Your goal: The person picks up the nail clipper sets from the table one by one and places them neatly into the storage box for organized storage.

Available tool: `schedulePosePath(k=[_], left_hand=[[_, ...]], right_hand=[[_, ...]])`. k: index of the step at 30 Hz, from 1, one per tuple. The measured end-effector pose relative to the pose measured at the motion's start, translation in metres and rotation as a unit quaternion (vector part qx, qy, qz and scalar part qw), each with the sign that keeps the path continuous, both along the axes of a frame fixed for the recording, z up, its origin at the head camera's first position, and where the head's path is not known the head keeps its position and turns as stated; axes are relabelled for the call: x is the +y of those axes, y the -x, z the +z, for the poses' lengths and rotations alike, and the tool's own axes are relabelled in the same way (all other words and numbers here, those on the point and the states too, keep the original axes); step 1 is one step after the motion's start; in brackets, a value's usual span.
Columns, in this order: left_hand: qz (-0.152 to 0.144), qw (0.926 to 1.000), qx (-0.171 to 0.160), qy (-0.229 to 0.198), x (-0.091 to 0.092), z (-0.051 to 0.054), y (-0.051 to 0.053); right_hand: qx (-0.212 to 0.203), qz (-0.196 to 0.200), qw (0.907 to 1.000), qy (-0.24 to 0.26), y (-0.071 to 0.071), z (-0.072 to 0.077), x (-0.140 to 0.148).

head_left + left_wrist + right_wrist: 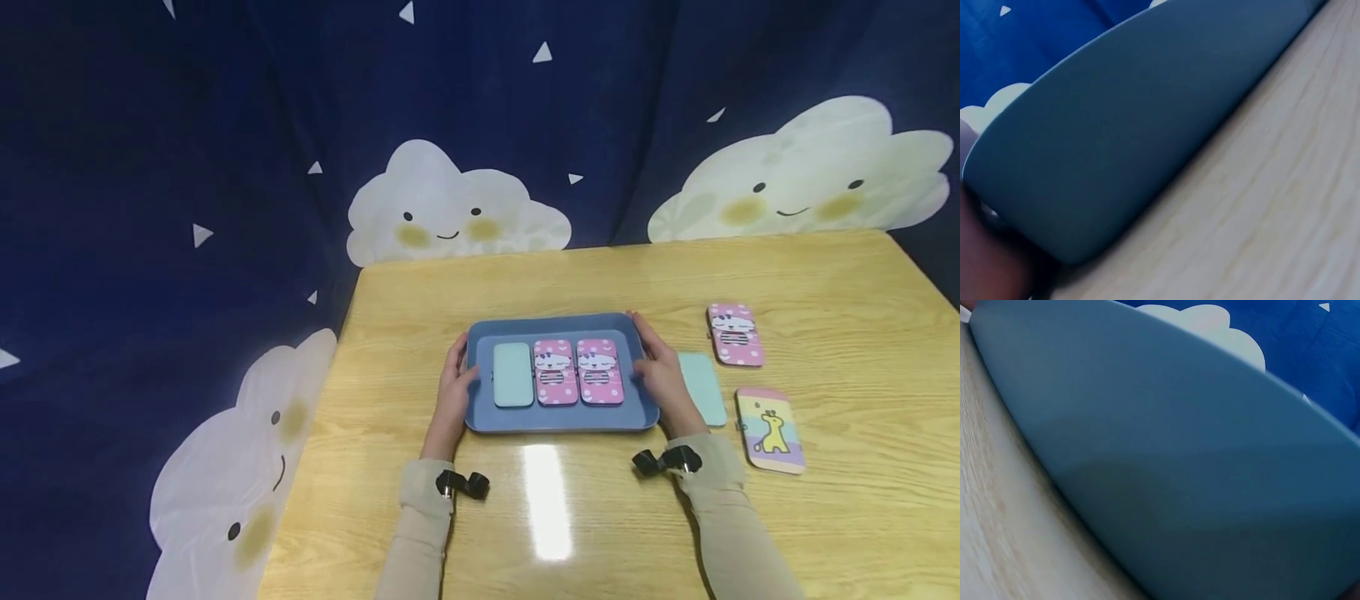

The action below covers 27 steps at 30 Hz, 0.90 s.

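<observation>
A blue tray [566,421] lies on the wooden table with a mint-green tin [513,375] and two pink cat-patterned tins [556,372] side by side in it. The left hand [453,392] grips its left end, thumb over the rim and fingers along the outside. At the right end the right hand [663,379] holds the wall the same way. Both wrist views are filled by the tray's outer wall [1104,137], [1147,425]; only a blurred bit of the left hand [988,262] shows in the left wrist view.
Right of the tray, on the table [600,517], lie another mint-green tin [702,389], partly behind the right hand, a pink cat tin [735,335] and a striped giraffe tin [772,430]. A dark blue curtain [480,92] with cloud shapes stands behind and to the left.
</observation>
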<state>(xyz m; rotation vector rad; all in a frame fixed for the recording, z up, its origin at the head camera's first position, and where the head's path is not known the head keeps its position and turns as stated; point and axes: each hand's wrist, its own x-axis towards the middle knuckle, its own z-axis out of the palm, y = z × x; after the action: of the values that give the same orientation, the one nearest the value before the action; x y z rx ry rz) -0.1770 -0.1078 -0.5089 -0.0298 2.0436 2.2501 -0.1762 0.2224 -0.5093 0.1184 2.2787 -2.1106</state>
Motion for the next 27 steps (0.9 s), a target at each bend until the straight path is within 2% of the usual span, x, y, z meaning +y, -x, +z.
schedulePosePath(k=[2,4,8,11,16,20,23,27], left_hand=[[0.011,0.9999,-0.002,-0.006,0.000,-0.001,-0.001],[0.024,0.9997,0.002,-0.008,0.001,-0.008,0.000],[0.047,0.9989,0.004,-0.004,0.004,-0.010,0.000],[0.061,0.9981,0.002,-0.009,0.006,-0.010,0.001],[0.064,0.9976,-0.002,-0.027,0.006,-0.010,0.002],[0.052,0.9982,0.002,-0.030,0.005,-0.002,0.000],[0.051,0.9985,-0.001,-0.020,0.005,0.012,-0.007],[0.054,0.9984,-0.002,-0.014,0.007,0.026,-0.013]], right_hand=[[0.002,-0.001,1.0000,0.002,-0.002,-0.001,0.000],[0.006,-0.006,1.0000,0.000,-0.003,-0.002,0.000],[0.031,-0.032,0.9990,0.001,-0.004,-0.002,-0.002],[0.048,-0.042,0.9976,0.025,-0.006,-0.001,-0.003],[0.053,-0.041,0.9963,0.054,-0.008,0.001,-0.003],[0.047,-0.082,0.9928,0.073,-0.011,0.002,-0.004],[0.050,-0.131,0.9864,0.086,-0.014,0.002,-0.007],[0.083,-0.187,0.9765,0.067,-0.015,0.003,-0.010]])
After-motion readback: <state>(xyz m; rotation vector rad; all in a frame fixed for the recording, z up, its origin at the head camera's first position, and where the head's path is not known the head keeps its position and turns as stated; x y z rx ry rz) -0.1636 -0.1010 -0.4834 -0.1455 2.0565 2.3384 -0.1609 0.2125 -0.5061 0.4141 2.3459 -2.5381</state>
